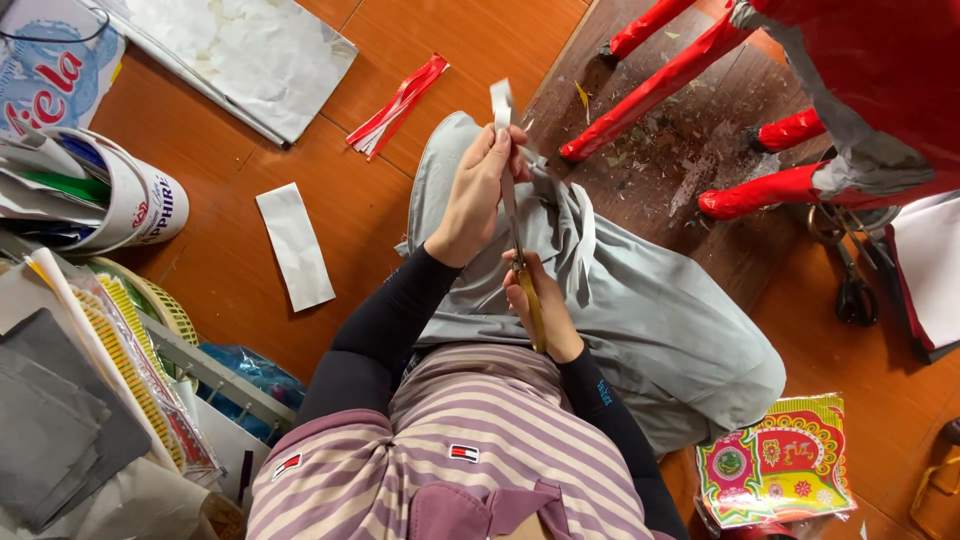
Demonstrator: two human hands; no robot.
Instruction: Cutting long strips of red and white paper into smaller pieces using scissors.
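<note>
1. The left hand (pixel 478 190) pinches a narrow strip of white paper (pixel 502 105) between fingers and thumb, holding it upright above the lap so its lower length hangs free for the blades.
2. The right hand (pixel 538 305) is closed around yellow-handled scissors (pixel 522 270), the blades pointing up along the strip, set to cut lengthwise.
3. Both hands work over the grey trousers (pixel 640 310) of a person seated on the orange tiled floor (pixel 250 250).
4. A cut white paper rectangle (pixel 295 245) lies on the floor to the left, a bundle of red-and-white strips (pixel 400 105) beyond it.
5. Red-wrapped frame legs (pixel 665 80) stand to the right, above a litter of scraps.
6. A white tub of rolled paper (pixel 100 195) lies tipped at far left.
</note>
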